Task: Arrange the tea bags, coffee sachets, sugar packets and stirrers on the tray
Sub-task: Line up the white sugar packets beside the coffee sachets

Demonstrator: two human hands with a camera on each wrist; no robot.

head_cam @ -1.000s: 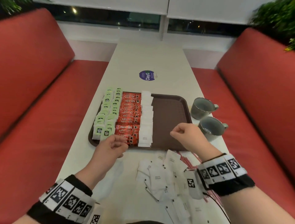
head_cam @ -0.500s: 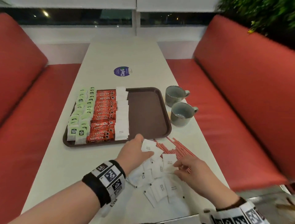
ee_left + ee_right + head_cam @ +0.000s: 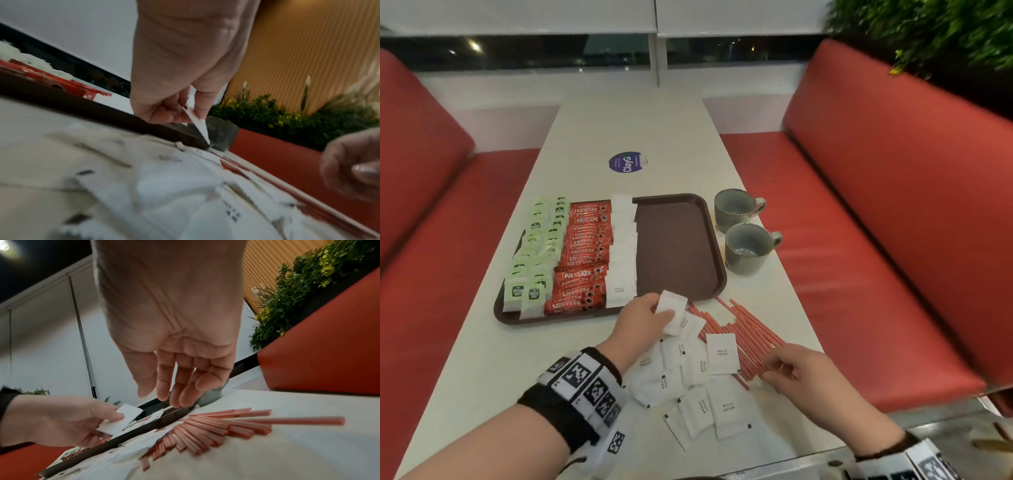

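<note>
On the left part of the white desk [image 3: 482, 342], a brown plastic tray [image 3: 681, 246] with rounded corners is lying. It is holding three columns: green and white tea bags [image 3: 534, 253] at the far left, red coffee sachets [image 3: 585, 253] beside them, then flat white sugar packets on the tray [image 3: 623, 246]. The right half of the tray is showing only its dark bare surface.

Just in front of the tray, the left hand [image 3: 640, 322] is pinching a white paper sugar packet [image 3: 671, 308] between thumb and fingers [image 3: 164, 112]; the packet is hanging above the desk, near the tray's front rim. Under and beside this hand, a loose pile of sugar packets [image 3: 698, 387] is lying on the desk, square and thin, overlapping each other.

To the right of the pile, thin red stirrers [image 3: 743, 335] are lying spread like a fan on the desk. The right hand [image 3: 801, 380] is hovering over their near ends, its fingers [image 3: 176, 386] relaxed, slightly apart and holding nothing.

Behind the stirrers, beside the tray's right edge, two grey glazed cups [image 3: 746, 246] are standing upright on the desk.
</note>
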